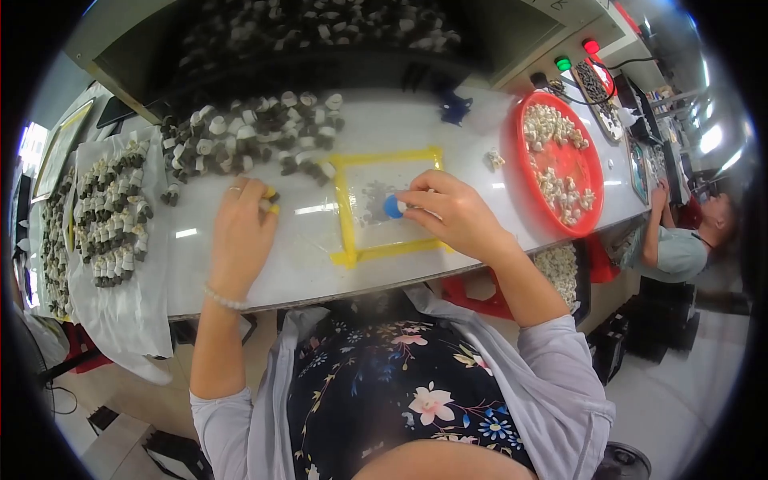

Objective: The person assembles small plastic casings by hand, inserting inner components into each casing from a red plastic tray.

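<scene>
My left hand (246,218) rests at the table, its fingers closed on a small dark and yellow piece (274,198), mostly hidden by them. My right hand (448,206) pinches a small white thing with a round blue end (393,206); its exact kind I cannot make out. This blue end is over a rectangle of yellow tape (346,216) stuck to the white tabletop, near dark smudges inside the frame. Beyond my left hand lies a loose heap of small white-and-dark pieces (240,132).
A red oval tray (570,226) with small cream pieces stands at right. On the left, a white sheet (128,308) carries rows of small pieces. A metal housing (512,40) with red and green buttons rises behind. Another person (672,248) sits at far right.
</scene>
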Tool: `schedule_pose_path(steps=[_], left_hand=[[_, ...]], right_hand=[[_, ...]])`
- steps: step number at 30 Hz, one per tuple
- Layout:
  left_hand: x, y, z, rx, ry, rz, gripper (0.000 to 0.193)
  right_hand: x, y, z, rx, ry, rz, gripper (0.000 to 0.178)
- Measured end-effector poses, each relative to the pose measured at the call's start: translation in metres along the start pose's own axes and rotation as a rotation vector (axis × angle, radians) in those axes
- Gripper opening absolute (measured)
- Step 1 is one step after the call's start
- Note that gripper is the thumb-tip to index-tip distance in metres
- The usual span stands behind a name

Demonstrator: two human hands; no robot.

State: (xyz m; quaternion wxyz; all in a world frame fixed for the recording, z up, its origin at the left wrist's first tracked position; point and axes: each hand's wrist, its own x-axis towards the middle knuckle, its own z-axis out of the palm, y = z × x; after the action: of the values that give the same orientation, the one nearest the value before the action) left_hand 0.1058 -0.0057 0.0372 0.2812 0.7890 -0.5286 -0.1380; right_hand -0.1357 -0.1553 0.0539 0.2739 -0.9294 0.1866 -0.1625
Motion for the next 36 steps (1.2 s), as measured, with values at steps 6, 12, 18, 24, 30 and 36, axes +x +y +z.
schedule_pose_path(steps=[6, 12, 18, 24, 30, 36], left_hand=[[-0.014, 0.019, -0.014, -0.202, -0.094, -0.122, 0.03], [-0.015, 0.011, -0.02, 0.124, -0.006, 0.364, 0.037], [-0.017, -0.007, -0.012, 0.01, -0.092, 0.22, 0.029], [-0.018, -0.001, -0.01, -0.208, -0.103, -0.01, 0.029], [-0.032, 0.008, 0.011, -1.133, -0.128, -0.096, 0.02], [-0.043, 0.016, 0.036, -1.624, -0.345, -0.356, 0.03]], right_hand=[[0.005, 0.004, 0.003, -0.149, -0.067, -0.087, 0.018], [0.009, 0.003, 0.002, -0.232, -0.131, -0.12, 0.016], [0.008, -0.002, -0.001, -0.079, -0.097, 0.003, 0.018], [0.0, 0.001, -0.002, 0.201, 0.013, 0.2, 0.023], [-0.004, 0.001, -0.002, 0.437, 0.017, 0.295, 0.024], [-0.004, -0.001, -0.001, 0.476, 0.006, 0.283, 0.025]])
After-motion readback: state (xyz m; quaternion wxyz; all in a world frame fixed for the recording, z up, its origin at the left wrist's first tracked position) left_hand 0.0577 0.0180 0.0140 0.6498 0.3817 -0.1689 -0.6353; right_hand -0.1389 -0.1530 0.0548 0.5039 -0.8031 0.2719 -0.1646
